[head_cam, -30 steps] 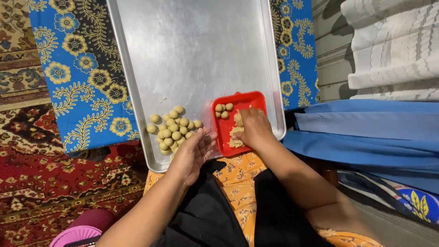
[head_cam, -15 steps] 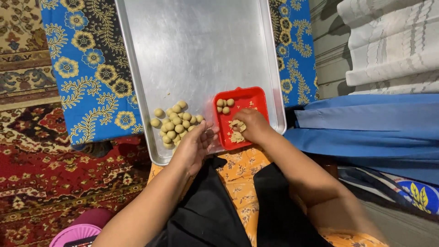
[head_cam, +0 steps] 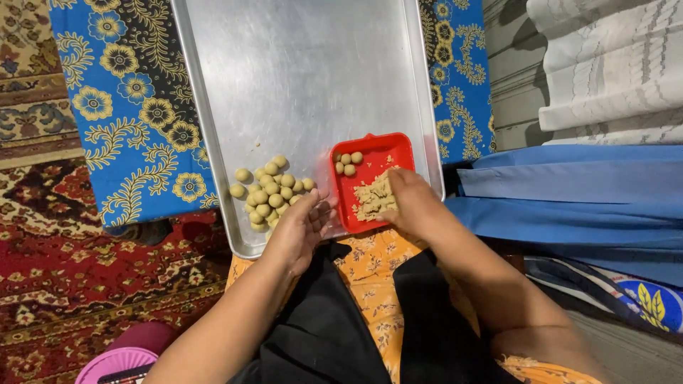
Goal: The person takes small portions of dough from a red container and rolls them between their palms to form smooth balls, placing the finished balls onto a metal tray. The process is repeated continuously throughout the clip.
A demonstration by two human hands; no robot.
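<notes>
While my right hand (head_cam: 413,203) is pinching into the crumbly dough (head_cam: 373,199) in the red tray (head_cam: 370,153), I'm seeing my left hand (head_cam: 302,227) cupped open, holding nothing, just beside the dough balls (head_cam: 270,195) on the metal tray (head_cam: 306,71).

My right hand (head_cam: 411,203) covering part of the dough (head_cam: 371,199), steel tray (head_cam: 299,71) cut off at top, pink container (head_cam: 117,363) clipped below.
</notes>
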